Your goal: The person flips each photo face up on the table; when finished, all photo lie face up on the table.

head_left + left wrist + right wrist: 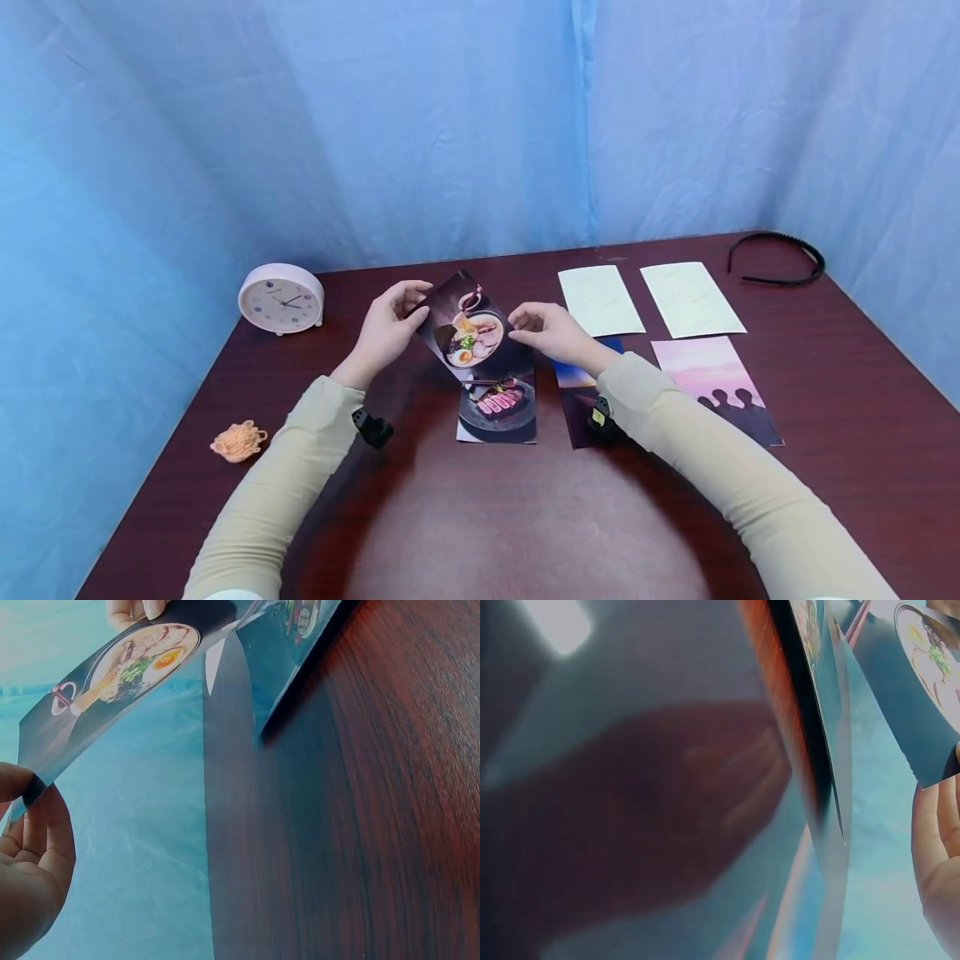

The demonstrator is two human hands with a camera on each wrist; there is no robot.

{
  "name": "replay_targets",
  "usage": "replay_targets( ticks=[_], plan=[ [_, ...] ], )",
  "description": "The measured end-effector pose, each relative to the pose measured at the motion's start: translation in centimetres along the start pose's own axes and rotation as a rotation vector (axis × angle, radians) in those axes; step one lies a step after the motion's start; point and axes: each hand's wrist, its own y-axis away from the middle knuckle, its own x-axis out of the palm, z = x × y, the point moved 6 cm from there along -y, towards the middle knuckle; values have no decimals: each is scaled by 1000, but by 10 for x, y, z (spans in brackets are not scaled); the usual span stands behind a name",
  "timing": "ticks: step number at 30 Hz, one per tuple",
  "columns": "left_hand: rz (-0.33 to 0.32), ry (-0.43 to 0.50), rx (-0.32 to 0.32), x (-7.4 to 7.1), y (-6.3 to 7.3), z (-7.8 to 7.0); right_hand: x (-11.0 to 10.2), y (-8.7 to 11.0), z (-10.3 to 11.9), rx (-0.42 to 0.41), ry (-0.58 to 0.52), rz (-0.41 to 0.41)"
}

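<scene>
A photo print of a ramen bowl (474,336) is held tilted above the table between both hands. My left hand (384,329) pinches its left edge between thumb and fingers, which the left wrist view shows close up, the print (112,686) bowing slightly. On the opposite edge, my right hand (553,333) pinches the same print, its fingers (928,825) partly cut off in the right wrist view. Under the print's lower part, a second photo print of sliced meat on a dark plate (498,421) lies on the table, its upper part covered.
Two blank whitish sheets (600,300) lie at the back right. Nearer are a pink-sky print with silhouettes (712,367) and a blue-and-dark print (573,375), partly behind the right arm. A black headband (813,258), white clock (281,300) and orange noodle-like item (238,442) stand around the table (495,517).
</scene>
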Motion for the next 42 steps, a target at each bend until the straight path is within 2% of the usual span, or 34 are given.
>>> replay_targets(
  ticks=[10,15,18,26,31,38,42],
  plan=[
    [-182,197,-46,-2,0,1,4,-2,-2,43,-61,2],
    [-264,237,-74,-5,4,5,4,-2,-3,70,-117,-14],
    [-287,252,-96,-5,7,8,5,-2,-4,101,-158,-25],
    [-263,292,-99,10,15,15,6,-2,-9,167,-287,-94],
    [-219,300,-102,24,21,16,5,-3,-12,194,-373,-145],
    [-164,311,-124,41,28,19,5,-2,-11,229,-440,-212],
    [-161,303,-135,46,32,21,6,-3,-13,249,-462,-243]
  ],
)
